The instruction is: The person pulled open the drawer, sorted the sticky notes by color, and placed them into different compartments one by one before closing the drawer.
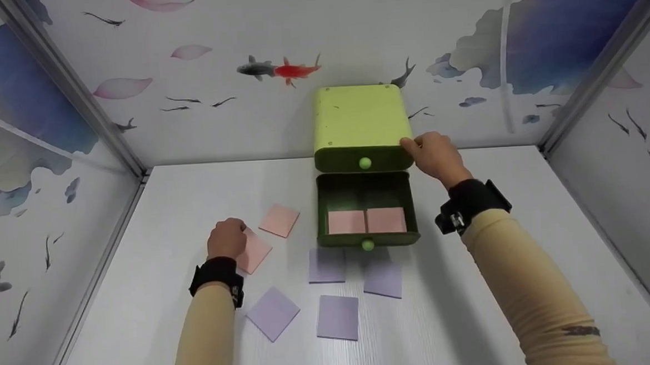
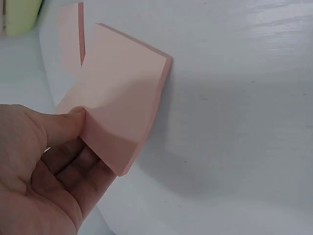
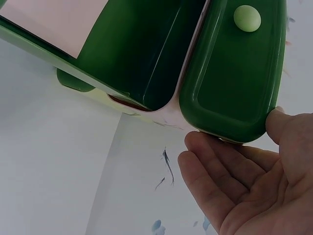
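1. Pinching a pink sticky pad (image 2: 122,103) by its near corner, my left hand (image 1: 226,239) is left of the green drawer box (image 1: 361,125) — light, floppy paper; grip the bound edge.
2. My right hand (image 1: 436,155) lies flat-fingered against the box's right side, steadying it on the counter (image 1: 477,319).

Counts, head view: one light-green plastic drawer cabinet (image 1: 362,119) at upper centre of frame, with two dark-green drawers, upper closed drawer (image 1: 364,159) and lower pulled-out drawer (image 1: 366,200), each with one round pale-green knob, two knobs total. Four square pink paper note pads: two inside the pulled-out drawer (image 1: 346,222) (image 1: 386,220), two on the white tabletop left of centre (image 1: 279,220) (image 1: 254,253). Four square purple paper note pads on the tabletop at lower centre (image 1: 327,265) (image 1: 383,280) (image 1: 273,312) (image 1: 338,317). Two hands, two black wrist straps.
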`<state>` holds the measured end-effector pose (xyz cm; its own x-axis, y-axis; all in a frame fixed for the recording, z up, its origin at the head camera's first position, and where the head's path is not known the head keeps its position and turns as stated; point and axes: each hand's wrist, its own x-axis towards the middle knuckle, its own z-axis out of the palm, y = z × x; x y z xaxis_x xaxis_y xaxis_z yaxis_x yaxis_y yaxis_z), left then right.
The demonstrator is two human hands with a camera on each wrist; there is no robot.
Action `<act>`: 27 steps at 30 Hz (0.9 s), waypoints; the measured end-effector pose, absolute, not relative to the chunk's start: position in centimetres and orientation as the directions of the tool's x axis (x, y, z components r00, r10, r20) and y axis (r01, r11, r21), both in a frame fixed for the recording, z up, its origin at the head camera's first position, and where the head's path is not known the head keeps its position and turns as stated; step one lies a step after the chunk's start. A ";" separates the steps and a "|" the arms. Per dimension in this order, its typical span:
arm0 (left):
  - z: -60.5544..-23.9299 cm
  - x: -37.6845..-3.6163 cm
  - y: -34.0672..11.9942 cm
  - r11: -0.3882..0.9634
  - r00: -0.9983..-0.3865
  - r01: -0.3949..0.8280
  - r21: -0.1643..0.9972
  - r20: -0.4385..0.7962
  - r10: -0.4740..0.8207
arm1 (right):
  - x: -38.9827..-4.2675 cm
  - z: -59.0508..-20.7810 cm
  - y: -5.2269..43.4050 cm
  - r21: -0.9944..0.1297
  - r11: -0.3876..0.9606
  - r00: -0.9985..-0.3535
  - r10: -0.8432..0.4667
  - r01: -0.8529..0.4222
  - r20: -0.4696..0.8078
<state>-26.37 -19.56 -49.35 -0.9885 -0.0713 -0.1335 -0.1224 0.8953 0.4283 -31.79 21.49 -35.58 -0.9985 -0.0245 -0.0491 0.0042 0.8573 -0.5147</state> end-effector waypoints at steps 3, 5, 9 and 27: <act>-48.8 -26.5 -19.7 0.897 -0.989 -0.110 0.427 -0.133 -0.057 | -31.8 -35.5 21.5 -0.515 0.857 -0.998 -0.023 0.011 -0.058; -48.3 -26.6 -19.8 0.900 -0.991 -0.095 0.425 -0.127 -0.045 | -31.9 -35.5 21.5 -0.517 0.856 -0.998 -0.021 0.012 -0.058; -47.2 -26.7 -19.7 0.909 -0.992 -0.071 0.411 -0.122 -0.022 | -31.9 -35.5 21.4 -0.516 0.856 -0.998 -0.020 0.013 -0.058; -41.5 -27.5 -17.7 0.918 -0.985 0.018 0.395 -0.150 0.084 | -31.7 -35.4 21.3 -0.503 0.864 -0.997 -0.011 0.032 -0.082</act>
<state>-27.48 -17.73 -41.51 -0.9852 0.0837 -0.1498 0.0180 0.9185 0.3950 -31.66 21.27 -35.35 -0.9966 -0.0111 -0.0818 0.0316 0.8640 -0.5025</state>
